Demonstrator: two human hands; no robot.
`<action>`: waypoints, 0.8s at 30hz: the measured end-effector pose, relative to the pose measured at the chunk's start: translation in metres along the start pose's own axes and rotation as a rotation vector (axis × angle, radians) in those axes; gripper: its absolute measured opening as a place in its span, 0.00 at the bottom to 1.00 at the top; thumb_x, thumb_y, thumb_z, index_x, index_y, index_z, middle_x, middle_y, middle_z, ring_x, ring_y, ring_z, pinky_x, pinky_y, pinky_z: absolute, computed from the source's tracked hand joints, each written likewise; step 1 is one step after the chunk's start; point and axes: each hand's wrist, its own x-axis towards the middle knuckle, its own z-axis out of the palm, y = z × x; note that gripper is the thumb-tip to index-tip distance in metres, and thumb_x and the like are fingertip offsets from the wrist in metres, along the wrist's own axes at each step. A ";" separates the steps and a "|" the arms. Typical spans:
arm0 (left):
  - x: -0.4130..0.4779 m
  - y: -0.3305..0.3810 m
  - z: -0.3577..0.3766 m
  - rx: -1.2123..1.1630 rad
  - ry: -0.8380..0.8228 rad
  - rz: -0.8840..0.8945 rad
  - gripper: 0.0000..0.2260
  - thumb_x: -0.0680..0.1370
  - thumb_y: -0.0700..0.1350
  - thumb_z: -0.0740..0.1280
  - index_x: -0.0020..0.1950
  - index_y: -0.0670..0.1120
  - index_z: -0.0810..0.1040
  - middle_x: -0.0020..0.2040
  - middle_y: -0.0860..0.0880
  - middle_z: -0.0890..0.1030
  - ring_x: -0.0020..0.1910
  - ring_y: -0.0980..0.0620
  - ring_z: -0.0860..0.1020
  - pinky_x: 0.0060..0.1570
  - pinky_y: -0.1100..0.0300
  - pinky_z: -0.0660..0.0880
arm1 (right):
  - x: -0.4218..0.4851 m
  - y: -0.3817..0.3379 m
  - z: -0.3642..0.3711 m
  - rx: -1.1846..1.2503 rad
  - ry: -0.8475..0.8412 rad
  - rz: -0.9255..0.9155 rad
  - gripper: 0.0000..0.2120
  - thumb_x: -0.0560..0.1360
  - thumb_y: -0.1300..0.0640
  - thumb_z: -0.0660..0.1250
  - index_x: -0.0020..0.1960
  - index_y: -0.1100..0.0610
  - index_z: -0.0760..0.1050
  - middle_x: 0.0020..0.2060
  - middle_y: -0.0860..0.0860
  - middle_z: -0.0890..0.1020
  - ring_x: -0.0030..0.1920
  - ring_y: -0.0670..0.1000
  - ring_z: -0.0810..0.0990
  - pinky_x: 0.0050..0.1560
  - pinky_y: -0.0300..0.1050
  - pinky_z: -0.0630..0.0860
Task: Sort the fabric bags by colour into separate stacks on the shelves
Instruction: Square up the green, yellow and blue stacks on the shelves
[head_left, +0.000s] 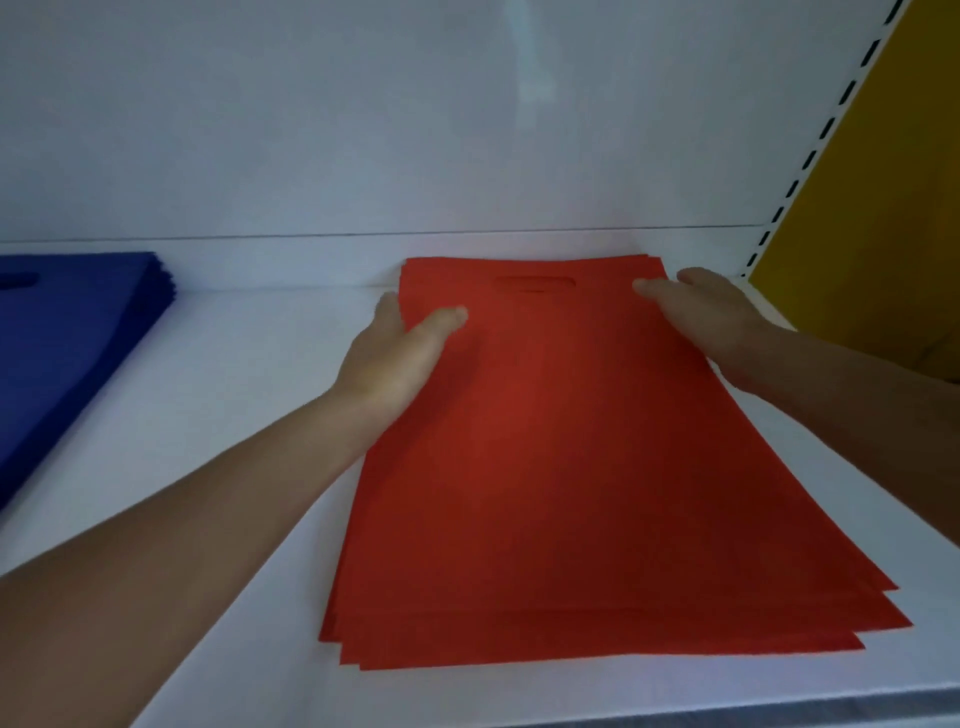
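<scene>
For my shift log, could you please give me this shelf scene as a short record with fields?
surface: white shelf
red stack: centre, edges fanned at the near end, handle cut-out at the far end
blue stack: far left, apart from the red
left hand: on the red stack's left edge, thumb on top
right hand: on its right edge
yellow panel: right

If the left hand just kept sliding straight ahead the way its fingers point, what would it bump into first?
Probably the white back wall of the shelf. The left hand grips the red bag stack at its left edge, fingers pointing toward the back; depth is hard to judge.
</scene>
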 end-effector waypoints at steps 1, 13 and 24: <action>0.002 0.006 0.000 -0.103 -0.019 -0.016 0.32 0.70 0.60 0.66 0.70 0.48 0.65 0.60 0.57 0.71 0.60 0.55 0.70 0.62 0.61 0.62 | 0.001 -0.002 0.000 0.031 -0.015 0.006 0.32 0.77 0.45 0.60 0.74 0.59 0.56 0.72 0.56 0.63 0.71 0.57 0.63 0.68 0.50 0.62; -0.047 -0.010 -0.021 0.411 0.149 -0.021 0.28 0.79 0.58 0.55 0.73 0.44 0.59 0.68 0.41 0.70 0.68 0.41 0.66 0.63 0.52 0.63 | -0.046 0.019 -0.030 -0.286 0.103 0.015 0.26 0.80 0.49 0.56 0.72 0.64 0.59 0.68 0.61 0.67 0.63 0.58 0.70 0.54 0.43 0.68; -0.153 -0.021 -0.052 0.506 -0.269 0.084 0.42 0.62 0.69 0.68 0.70 0.51 0.61 0.60 0.53 0.75 0.58 0.51 0.75 0.58 0.53 0.74 | -0.158 0.015 -0.048 -0.355 -0.142 0.212 0.28 0.78 0.45 0.59 0.69 0.63 0.59 0.64 0.61 0.71 0.60 0.60 0.73 0.53 0.48 0.70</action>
